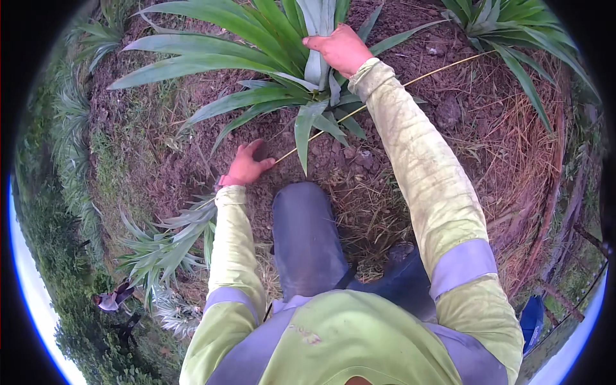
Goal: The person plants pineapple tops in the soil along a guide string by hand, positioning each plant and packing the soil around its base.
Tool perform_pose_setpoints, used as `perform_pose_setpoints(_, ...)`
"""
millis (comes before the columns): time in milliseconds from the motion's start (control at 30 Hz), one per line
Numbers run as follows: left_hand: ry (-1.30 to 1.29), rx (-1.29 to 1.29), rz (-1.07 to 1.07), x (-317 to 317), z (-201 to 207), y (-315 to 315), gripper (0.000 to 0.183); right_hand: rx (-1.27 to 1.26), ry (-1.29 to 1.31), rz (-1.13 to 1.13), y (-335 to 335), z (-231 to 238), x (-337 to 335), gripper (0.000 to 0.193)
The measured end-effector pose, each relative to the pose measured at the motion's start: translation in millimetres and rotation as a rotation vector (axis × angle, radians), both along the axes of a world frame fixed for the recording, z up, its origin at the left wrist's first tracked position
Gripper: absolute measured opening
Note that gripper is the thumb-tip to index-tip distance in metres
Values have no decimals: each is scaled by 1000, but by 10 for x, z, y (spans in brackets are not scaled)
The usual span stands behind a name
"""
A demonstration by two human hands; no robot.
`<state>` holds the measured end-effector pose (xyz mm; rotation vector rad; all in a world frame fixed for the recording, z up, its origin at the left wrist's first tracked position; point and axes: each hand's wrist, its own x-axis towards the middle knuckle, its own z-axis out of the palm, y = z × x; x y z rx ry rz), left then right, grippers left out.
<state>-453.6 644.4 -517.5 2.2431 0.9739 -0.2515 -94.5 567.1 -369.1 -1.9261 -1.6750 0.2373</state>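
Pineapple plant (282, 70) stands rooted: right hand (340, 48) grips its gathered centre leaves, left hand (247, 165) closes around a dark clod on the soil (160, 154); planting looks nearly finished.

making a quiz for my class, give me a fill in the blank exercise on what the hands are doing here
1. The right hand grips a bunch of long green plant leaves near their ____.
2. The left hand rests on the brown ____ beside the plant.
3. A thin yellow stick runs under the ____ forearm.
4. Both sleeves are pale ____ with grey bands.

Missing words: base; soil; right; yellow-green
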Motion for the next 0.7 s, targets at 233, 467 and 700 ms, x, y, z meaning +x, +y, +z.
perform_pose_setpoints(233, -274, -241, 103, 1018, 144, -465, 114, -29, -71, 3, -26, 67, -68, 32)
perform_pose_setpoints(467, -51, 243, -74, 1375, 402, -1094, 136, 48, -132, -7, -194, -66, -24, 28)
perform_pose_setpoints(700, -443, -50, 177, 1238, 571, -618, 113, 187, -365, -1, -303, -283, 23, 45)
